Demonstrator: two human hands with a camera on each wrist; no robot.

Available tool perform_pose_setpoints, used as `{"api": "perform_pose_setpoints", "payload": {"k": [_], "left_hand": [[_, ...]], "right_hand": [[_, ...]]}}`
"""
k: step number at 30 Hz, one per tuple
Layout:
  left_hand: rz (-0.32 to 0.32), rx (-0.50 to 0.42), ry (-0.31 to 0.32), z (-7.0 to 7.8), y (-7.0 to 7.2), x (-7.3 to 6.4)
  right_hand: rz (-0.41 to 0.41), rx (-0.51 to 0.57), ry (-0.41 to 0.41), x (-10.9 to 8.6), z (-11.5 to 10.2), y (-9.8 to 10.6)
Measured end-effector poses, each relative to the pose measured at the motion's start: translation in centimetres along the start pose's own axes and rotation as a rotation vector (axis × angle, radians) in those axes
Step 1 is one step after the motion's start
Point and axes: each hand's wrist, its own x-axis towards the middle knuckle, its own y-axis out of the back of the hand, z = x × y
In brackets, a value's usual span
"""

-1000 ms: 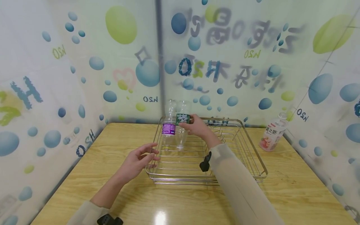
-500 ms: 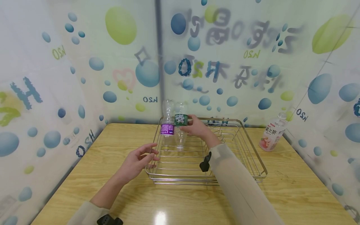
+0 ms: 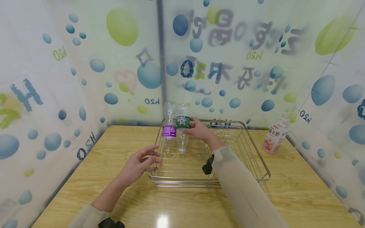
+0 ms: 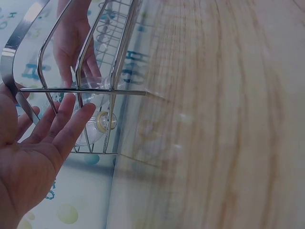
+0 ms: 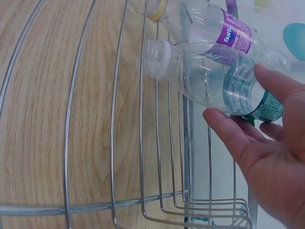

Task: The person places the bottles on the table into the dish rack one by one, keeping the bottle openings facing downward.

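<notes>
My right hand [image 3: 201, 129] holds a clear plastic bottle with a green label [image 3: 182, 122], thumb on one side and fingers on the other. In the right wrist view this bottle [image 5: 205, 78] has its neck with a white ring down at the rack's wires. Beside it on the left, a clear bottle with a purple label [image 3: 169, 131] also stands neck down, a yellow ring at its neck. Both are inside a wire dish rack [image 3: 182, 181]. My left hand [image 3: 141, 163] is at the rack's left side, fingers spread and fingertips right at the wires.
A pinkish tea bottle [image 3: 276, 134] stands upright on the wooden table [image 3: 134, 202], to the right of the rack. A patterned curtain [image 3: 242, 72] hangs close behind the table and along both sides.
Both bottles have shifted slightly left and the green-labelled one stands closer against the purple-labelled one. My right hand has eased a little left with it. My left hand stays in place.
</notes>
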Motion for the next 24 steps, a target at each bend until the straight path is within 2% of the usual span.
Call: {"api": "perform_pose_setpoints", "payload": {"k": [18, 24], "left_hand": [[0.004, 0.008, 0.005, 0.04, -0.03, -0.03], [0.009, 0.011, 0.008, 0.07, -0.07, -0.06]], "right_hand": [[0.017, -0.028, -0.014, -0.10, -0.16, 0.03], [0.062, -0.053, 0.015, -0.22, -0.15, 0.12]]}}
